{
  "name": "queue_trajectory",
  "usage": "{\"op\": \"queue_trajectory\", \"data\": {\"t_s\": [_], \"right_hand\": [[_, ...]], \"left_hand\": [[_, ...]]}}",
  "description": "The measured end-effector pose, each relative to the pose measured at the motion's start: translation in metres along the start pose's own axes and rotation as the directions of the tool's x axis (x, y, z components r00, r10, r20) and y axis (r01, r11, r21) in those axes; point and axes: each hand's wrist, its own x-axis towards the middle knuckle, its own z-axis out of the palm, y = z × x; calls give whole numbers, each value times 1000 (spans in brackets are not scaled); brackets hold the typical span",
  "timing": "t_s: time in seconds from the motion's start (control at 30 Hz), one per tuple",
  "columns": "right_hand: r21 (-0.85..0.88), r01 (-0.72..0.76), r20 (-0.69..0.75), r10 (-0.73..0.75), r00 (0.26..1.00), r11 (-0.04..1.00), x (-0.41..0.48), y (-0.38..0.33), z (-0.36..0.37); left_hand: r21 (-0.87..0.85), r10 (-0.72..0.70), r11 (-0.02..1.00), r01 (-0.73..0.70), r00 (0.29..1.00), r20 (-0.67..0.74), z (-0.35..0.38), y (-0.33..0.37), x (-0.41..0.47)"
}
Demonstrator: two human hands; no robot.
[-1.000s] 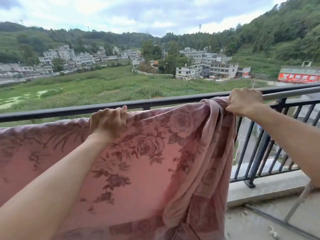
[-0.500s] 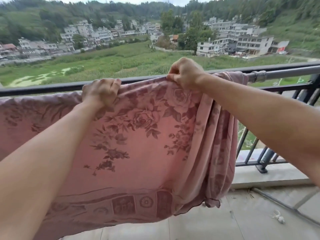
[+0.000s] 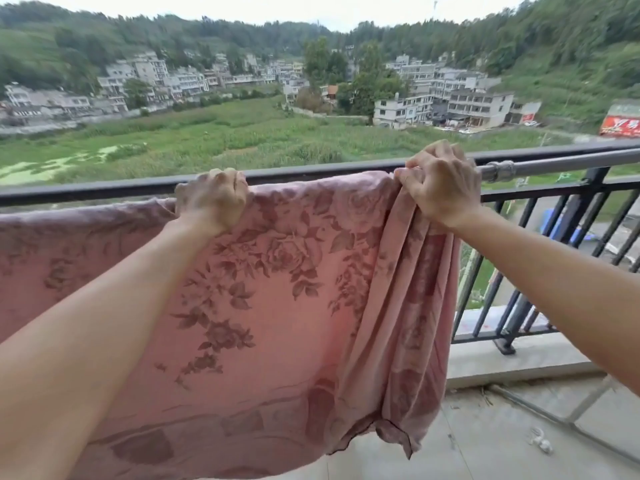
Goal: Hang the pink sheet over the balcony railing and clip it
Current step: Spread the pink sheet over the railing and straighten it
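Hanging across the top of the dark balcony railing [image 3: 104,190], the pink sheet [image 3: 277,306] with its darker rose pattern drapes down toward the person, its lower right corner dangling above the tiled balcony floor [image 3: 485,452]. In the head view, the left hand [image 3: 211,199] is clenched on the sheet's top fold where it meets the rail, knuckles up, in much the same grip and place along the cloth as half a second ago. The right hand [image 3: 443,181] pinches a bunch of fabric at the sheet's right end, fingers curled around the gathered edge; half a second ago it gripped the cloth further in from that edge, close to the left hand, and it now sits apart from it, just beside the coupling on the silver pole [image 3: 554,164] that runs along the railing. Below the right hand the fabric falls in long vertical folds, while the stretch between the two hands lies flatter along the rail than before. The view has also tilted up since then, showing more of the green field [image 3: 242,136], the white buildings [image 3: 450,102] and the wooded hills beyond. No clip can be seen on the sheet.
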Motion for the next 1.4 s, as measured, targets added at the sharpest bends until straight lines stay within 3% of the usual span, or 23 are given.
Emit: {"op": "queue_trajectory", "data": {"t_s": [0.1, 0.17, 0.23, 0.33, 0.5, 0.6, 0.67, 0.73, 0.8, 0.87, 0.97, 1.13, 1.3, 1.4], "right_hand": [[-51, 29, 15, -28, 999, 998, -11, 9, -12], [-98, 43, 56, -38, 998, 994, -13, 9, -18], [-82, 40, 76, -34, 997, 996, -6, 15, -24], [12, -37, 68, 36, 997, 999, 9, 48, -40], [3, -322, -87, 321, 943, 947, 35, 111, -63], [-89, -360, -1, 361, 933, 929, 39, 104, -54], [-186, -267, 70, 283, 956, 946, 35, 86, -49], [-188, -66, 63, 79, 995, 980, 21, 66, -42], [-151, 137, 52, -130, 990, 979, 1, 45, -30], [-152, 225, 96, -212, 973, 963, -12, 32, -19], [-92, 210, -10, -211, 977, 973, -14, 38, -15], [26, 270, -57, -268, 962, 963, -39, 41, -25], [200, 272, 33, -284, 958, 941, -86, 33, -23], [203, 167, 21, -175, 984, 965, -82, 45, -21]], "left_hand": [[-121, 204, 969, -217, 973, -105, -2, 65, 9], [-218, 287, 934, -283, 958, -14, -2, 116, 12], [-186, 297, 943, -277, 950, 94, 7, 142, 12], [-112, 309, 945, -306, 951, 7, 21, 137, 10], [-113, 319, 941, -319, 948, -17, 25, 141, 14], [-120, 315, 942, -313, 949, -3, 28, 142, 18], [-114, 307, 944, -308, 951, -29, 31, 137, 16], [-101, 304, 946, -308, 951, -50, 32, 135, 15], [-96, 300, 948, -303, 953, -40, 30, 138, 13], [-96, 293, 951, -294, 956, -21, 28, 139, 13], [-96, 298, 950, -297, 954, 3, 26, 136, 14], [-98, 311, 946, -308, 950, 19, 24, 135, 14], [-127, 330, 938, -322, 943, 44, 21, 129, 12], [-145, 327, 939, -313, 941, 87, 19, 131, 13]]}}
